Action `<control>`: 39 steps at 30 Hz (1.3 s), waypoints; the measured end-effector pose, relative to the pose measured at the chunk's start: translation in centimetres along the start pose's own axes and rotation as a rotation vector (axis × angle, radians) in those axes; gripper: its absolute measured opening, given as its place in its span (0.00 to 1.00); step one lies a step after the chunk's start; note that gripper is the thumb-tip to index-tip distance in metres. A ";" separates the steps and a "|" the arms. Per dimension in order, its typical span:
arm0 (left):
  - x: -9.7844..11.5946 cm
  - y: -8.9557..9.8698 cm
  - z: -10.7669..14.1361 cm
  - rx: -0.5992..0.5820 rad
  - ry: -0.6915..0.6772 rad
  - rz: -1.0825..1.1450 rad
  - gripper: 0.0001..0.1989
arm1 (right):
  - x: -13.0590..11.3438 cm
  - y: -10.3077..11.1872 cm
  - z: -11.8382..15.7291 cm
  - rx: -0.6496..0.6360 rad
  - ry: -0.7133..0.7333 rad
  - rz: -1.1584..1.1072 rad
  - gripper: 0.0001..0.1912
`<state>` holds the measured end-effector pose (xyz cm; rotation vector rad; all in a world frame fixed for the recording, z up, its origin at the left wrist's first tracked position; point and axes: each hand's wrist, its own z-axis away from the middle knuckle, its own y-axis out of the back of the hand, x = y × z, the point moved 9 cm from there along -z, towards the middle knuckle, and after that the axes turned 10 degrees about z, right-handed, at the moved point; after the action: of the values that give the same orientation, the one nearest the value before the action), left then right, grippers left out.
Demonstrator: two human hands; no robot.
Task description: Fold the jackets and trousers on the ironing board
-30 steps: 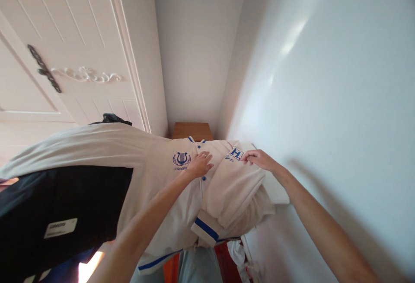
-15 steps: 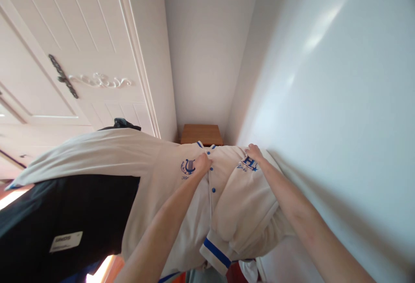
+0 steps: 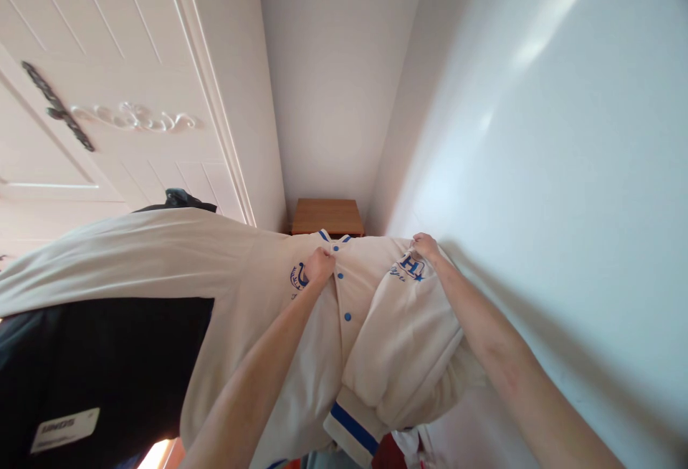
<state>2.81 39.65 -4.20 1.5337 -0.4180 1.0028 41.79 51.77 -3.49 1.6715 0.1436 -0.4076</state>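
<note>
Cream jacket [image 3: 322, 343] spreads across the lower centre, front uppermost. The left hand [image 3: 321, 265] is clamped on its front beside the button strip, with a blue emblem [image 3: 297, 276] at its 8 o'clock and a blue button [image 3: 347, 317] at its 5 o'clock. The right hand [image 3: 426, 245] pinches the shoulder, the "H" patch [image 3: 411, 266] at its 7 o'clock. Outward from the left hand, a striped cuff [image 3: 353, 429] lies towards 6 o'clock, black fabric [image 3: 118, 361] at 8, a pale door [image 3: 107, 31] at 10, and a wooden surface [image 3: 327, 216] at 12.
</note>
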 end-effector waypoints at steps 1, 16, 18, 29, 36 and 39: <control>0.2 0.0 0.3 0.009 -0.012 -0.017 0.14 | 0.0 -0.1 -0.2 -0.009 -0.001 0.003 0.15; 3.2 -1.4 3.3 0.097 -0.385 -0.465 0.22 | 0.7 0.2 -1.3 -0.032 -0.090 0.097 0.11; 3.9 -2.0 3.4 0.059 -0.506 -0.482 0.22 | -0.3 0.5 -0.7 -0.020 -0.044 0.116 0.13; 2.9 -3.7 2.2 -0.087 -0.539 -0.439 0.23 | -8.5 0.5 15.9 0.114 0.615 0.037 0.26; 2.9 -3.1 2.3 -0.237 -0.498 -0.443 0.25 | -14.2 1.0 34.6 -0.081 1.078 0.049 0.35; 3.6 -2.6 5.5 -0.205 -0.608 -0.437 0.26 | -15.1 0.0 39.4 -0.141 1.156 0.158 0.46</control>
<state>8.72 36.10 -2.62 1.6278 -0.5536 0.1355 20.65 15.34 -1.88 1.5771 0.8552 0.7150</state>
